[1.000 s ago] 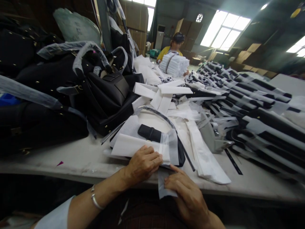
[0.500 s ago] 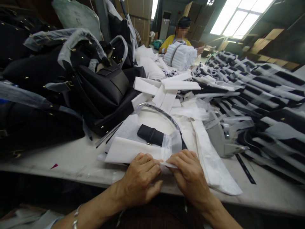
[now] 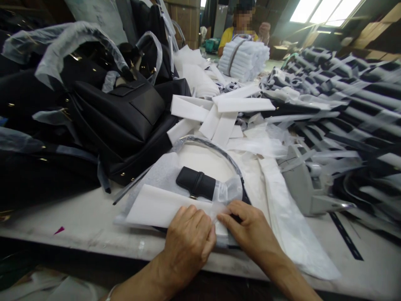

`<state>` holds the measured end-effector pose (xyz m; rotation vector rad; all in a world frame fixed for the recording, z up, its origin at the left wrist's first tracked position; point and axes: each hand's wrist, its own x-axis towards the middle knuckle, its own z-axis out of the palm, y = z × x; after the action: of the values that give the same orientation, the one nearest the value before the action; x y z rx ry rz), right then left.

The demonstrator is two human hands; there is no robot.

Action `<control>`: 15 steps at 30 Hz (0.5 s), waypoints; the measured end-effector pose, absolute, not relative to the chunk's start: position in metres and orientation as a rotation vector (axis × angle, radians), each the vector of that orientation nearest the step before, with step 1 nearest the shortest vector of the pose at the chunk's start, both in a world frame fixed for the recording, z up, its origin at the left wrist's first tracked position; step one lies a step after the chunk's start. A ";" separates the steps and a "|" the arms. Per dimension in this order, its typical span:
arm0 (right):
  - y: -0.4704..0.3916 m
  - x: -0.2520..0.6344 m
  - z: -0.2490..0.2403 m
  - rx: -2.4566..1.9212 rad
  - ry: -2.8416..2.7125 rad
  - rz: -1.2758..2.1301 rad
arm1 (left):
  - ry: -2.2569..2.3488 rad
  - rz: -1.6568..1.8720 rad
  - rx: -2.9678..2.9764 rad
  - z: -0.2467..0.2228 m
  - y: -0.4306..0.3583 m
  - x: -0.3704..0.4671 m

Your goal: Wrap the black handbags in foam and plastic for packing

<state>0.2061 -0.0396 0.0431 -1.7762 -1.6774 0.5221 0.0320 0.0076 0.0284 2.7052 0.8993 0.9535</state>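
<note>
A bag (image 3: 246, 190) lies on the table at the near edge, largely covered by translucent wrapping and a white foam sheet (image 3: 150, 209). Its black flap tab (image 3: 196, 183) shows in the middle, and its wrapped handle (image 3: 216, 146) arches away from me. My left hand (image 3: 189, 234) is closed with curled fingers on the foam sheet's right part. Just to the right, my right hand (image 3: 247, 223) pinches the translucent wrapping (image 3: 227, 190) between thumb and fingers. The fingertips of both hands are close together.
Black bags (image 3: 125, 117) are heaped at the left. White foam strips (image 3: 219, 117) lie behind the bag. A grey tape dispenser (image 3: 300, 179) and a pile of wrapped straps (image 3: 360, 104) are at the right. A person (image 3: 241, 25) is beyond a strapped white bundle (image 3: 244, 58).
The foam edge held between my hands now lies down against the bag. My left fingers have curled more over it, and my right hand has shifted onto the translucent wrapping. The view has shifted.
</note>
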 end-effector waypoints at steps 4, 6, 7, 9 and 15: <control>-0.037 0.208 0.039 -1.830 -1.585 0.613 | 0.918 0.956 2.683 0.028 0.010 0.034; -0.035 0.209 0.038 -1.869 -1.558 0.663 | 0.869 0.972 2.679 0.029 0.012 0.032; -0.034 0.209 0.038 -1.887 -1.548 0.693 | 0.828 0.976 2.684 0.029 0.013 0.030; -0.033 0.210 0.037 -1.914 -1.537 0.744 | 0.726 0.968 2.707 0.032 0.015 0.024; -0.031 0.210 0.040 -1.960 -1.500 0.784 | 0.470 0.834 2.768 0.038 0.016 0.012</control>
<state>0.2098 -0.0307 0.0398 -1.9596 -1.5000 0.7839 0.0119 0.0155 0.0382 2.7677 0.4705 0.8343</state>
